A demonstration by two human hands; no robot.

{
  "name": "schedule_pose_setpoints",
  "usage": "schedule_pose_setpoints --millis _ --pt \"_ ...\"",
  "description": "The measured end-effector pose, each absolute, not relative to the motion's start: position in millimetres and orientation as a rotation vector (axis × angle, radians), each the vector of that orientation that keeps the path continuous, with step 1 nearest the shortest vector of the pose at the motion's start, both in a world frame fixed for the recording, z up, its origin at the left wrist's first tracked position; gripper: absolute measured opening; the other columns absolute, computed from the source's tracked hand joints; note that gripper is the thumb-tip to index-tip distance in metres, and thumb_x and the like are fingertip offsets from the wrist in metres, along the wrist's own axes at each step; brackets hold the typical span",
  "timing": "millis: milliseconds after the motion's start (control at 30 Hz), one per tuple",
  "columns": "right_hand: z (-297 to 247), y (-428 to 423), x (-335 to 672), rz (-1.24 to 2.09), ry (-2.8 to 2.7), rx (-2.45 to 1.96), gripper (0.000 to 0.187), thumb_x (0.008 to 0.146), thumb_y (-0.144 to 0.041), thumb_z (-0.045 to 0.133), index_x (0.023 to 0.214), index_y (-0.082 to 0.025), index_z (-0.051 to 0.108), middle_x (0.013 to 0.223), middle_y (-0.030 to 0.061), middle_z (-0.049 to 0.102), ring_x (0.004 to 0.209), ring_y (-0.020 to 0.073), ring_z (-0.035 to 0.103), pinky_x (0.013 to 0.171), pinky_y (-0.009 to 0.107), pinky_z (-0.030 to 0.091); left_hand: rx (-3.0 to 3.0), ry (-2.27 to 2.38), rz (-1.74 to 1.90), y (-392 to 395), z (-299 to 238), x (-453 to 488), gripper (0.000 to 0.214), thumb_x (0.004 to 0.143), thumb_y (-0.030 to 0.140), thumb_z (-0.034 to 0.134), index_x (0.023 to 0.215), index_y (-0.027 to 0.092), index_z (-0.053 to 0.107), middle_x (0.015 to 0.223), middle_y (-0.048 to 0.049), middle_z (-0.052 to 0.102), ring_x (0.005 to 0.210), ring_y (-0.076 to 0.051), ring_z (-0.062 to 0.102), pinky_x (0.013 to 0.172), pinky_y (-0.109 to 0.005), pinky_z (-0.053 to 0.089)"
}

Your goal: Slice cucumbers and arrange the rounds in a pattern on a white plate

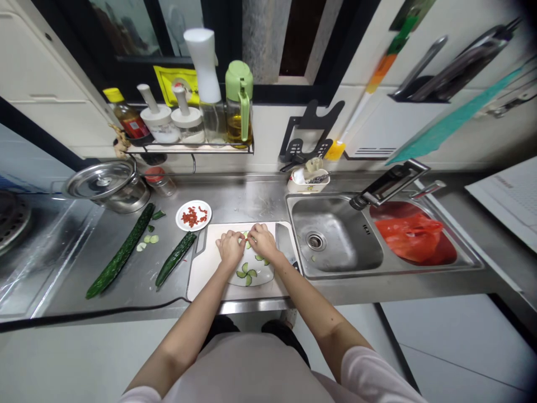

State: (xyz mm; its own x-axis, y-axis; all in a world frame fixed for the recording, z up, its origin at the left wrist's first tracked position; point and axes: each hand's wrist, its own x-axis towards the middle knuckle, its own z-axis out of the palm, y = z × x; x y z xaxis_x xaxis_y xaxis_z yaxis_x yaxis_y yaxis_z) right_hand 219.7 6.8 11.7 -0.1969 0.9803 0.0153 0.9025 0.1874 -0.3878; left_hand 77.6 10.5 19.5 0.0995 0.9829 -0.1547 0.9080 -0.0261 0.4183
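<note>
My left hand (230, 248) and my right hand (263, 240) meet over the far part of a plate (264, 277), which lies on a white cutting board (205, 274). Both have their fingertips pinched close together above cucumber slices; a tiny reddish bit shows between them, but what each hand grips is too small to make out. Nearer on the plate, thin green-edged cucumber slices (246, 274) form a pinwheel. More slices (262, 259) show partly beneath my right wrist. A small white dish (193, 228) of red dried berries (193, 217) sits beyond the board's left corner.
Left of the board lie a cut cucumber (176, 260), a longer cucumber (121, 254) and loose slices (146, 242). A steel pot (113, 184) stands behind them. On the right is the sink (335, 235), with a red plastic bag (413, 235) beside it. A black cord (104, 313) runs along the front edge.
</note>
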Motion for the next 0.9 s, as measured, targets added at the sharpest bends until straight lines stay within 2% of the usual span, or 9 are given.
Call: schedule_pose_setpoints --millis 633,900 --pt "6.7 -15.6 215.9 0.368 -2.204 -1.842 0.021 0.091 -0.025 0.049 0.087 -0.021 0.069 0.106 0.0084 0.058 0.099 0.0223 0.044 0.079 0.031 0.04 1.861 1.909 0.404 12.5 26.5 59.6 0.019 0.086 0.032 0.054 0.096 0.028 0.07 0.104 -0.0065 0.063 0.104 -0.027 0.051 0.088 -0.04 0.03" --pt "20.7 -26.7 225.7 0.357 -1.881 -1.828 0.021 0.09 -0.029 0.049 0.086 -0.021 0.068 0.101 0.0068 0.058 0.097 0.021 0.046 0.078 0.029 0.041 1.775 2.044 0.57 11.7 33.8 18.9 0.02 0.084 0.035 0.057 0.096 0.027 0.071 0.102 -0.007 0.065 0.1 -0.027 0.054 0.085 -0.039 0.033"
